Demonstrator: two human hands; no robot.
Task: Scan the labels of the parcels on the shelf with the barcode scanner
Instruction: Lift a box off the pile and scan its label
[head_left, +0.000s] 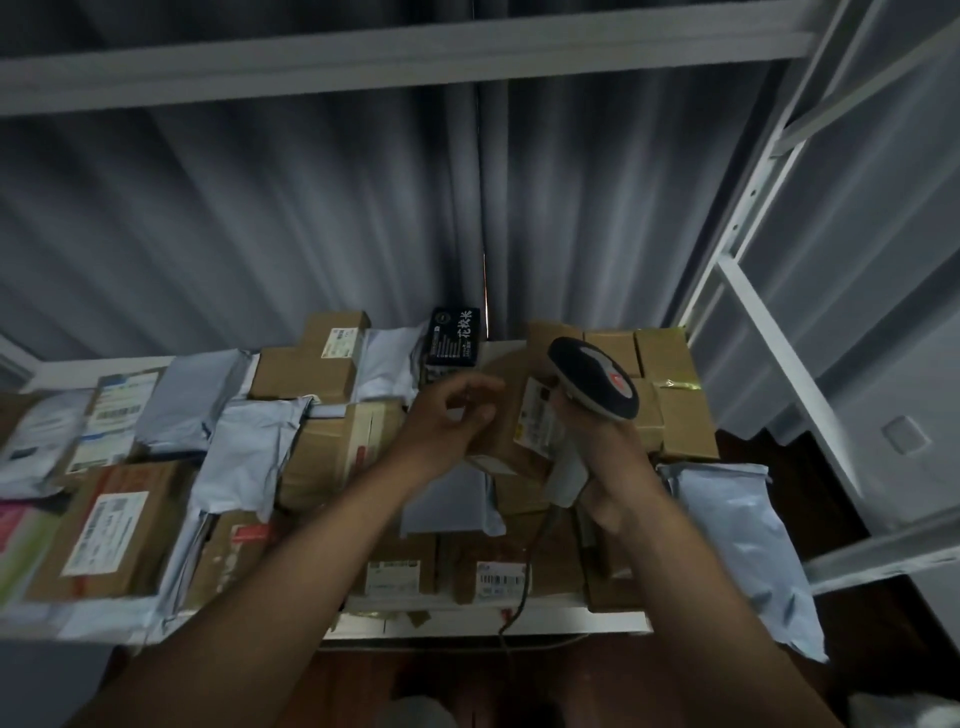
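My left hand (452, 415) grips a small cardboard parcel (506, 441) lifted above the shelf, its white label (537, 418) turned to the right. My right hand (605, 467) holds the grey barcode scanner (592, 379) by its handle, just right of that label, with the dark head tilted over it. The scanner's cable (524, 587) hangs down past the shelf's front edge. Below lie several more parcels: brown boxes (332, 452) and grey mailer bags (249, 452).
The white metal shelf (467, 626) is packed with boxes and bags from left to right. A black box with white characters (453, 338) stands at the back. A grey bag (737, 540) overhangs the right end. A white upright (748, 218) rises on the right, another shelf board (363, 57) above.
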